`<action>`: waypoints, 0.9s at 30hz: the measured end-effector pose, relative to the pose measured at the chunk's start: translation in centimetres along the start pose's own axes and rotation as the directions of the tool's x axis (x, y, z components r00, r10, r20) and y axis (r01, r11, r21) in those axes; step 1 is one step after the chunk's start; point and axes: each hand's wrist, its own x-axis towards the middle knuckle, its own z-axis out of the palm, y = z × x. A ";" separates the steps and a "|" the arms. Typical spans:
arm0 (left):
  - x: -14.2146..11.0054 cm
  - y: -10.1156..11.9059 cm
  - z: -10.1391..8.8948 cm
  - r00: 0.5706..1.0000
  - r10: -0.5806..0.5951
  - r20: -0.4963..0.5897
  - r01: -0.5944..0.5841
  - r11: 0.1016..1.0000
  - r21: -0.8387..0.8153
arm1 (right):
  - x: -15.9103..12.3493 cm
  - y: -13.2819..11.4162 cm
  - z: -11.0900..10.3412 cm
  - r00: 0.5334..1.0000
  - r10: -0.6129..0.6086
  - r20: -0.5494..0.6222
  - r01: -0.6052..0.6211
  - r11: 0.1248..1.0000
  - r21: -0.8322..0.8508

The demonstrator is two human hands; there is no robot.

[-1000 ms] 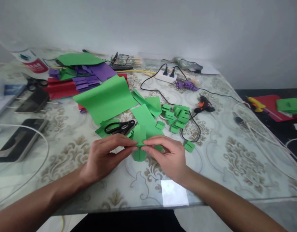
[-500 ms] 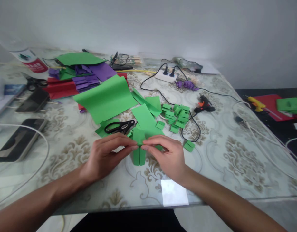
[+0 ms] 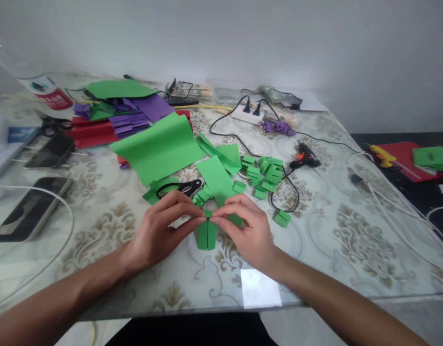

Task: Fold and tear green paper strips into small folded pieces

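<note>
Between both hands is a folded green paper strip (image 3: 207, 236) with a crease or slit down its middle. My left hand (image 3: 167, 226) pinches its upper left edge between thumb and fingers. On the other side, my right hand (image 3: 247, 228) pinches the upper right edge in the same way. The fingertips nearly meet and hide part of the strip's top. Just beyond the hands lie black-handled scissors (image 3: 180, 187), a green paper piece (image 3: 216, 178) and small folded green pieces (image 3: 203, 196).
Folded green pieces (image 3: 266, 173) lie right of centre, near a black glue gun (image 3: 305, 156) and its cable. A large green sheet (image 3: 160, 146) covers purple and red paper. A power strip (image 3: 247, 114) stands behind. Phones (image 3: 30, 209) and a bottle (image 3: 44, 89) are left.
The strip's upper part, which stood up above the fingertips, is now folded down, showing the small green pieces behind. The fingers of both hands have risen slightly; both still pinch the strip.
</note>
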 end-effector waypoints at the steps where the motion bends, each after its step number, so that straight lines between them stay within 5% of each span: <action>1: 0.0 0.0 0.0 1.000 -0.006 0.004 0.006 1.000 -0.003 | 0.0 0.0 0.0 1.000 -0.007 0.008 0.007 1.000 -0.005; 12: -0.6 0.0 0.3 0.980 -0.163 0.112 0.179 0.971 -0.156 | -0.3 -0.1 0.2 0.993 0.041 0.106 -0.044 0.999 0.024; 27: -0.3 -0.2 0.0 0.919 -0.294 0.265 0.343 0.925 -0.165 | 0.2 -0.3 0.4 0.909 0.380 0.171 -0.415 0.858 0.301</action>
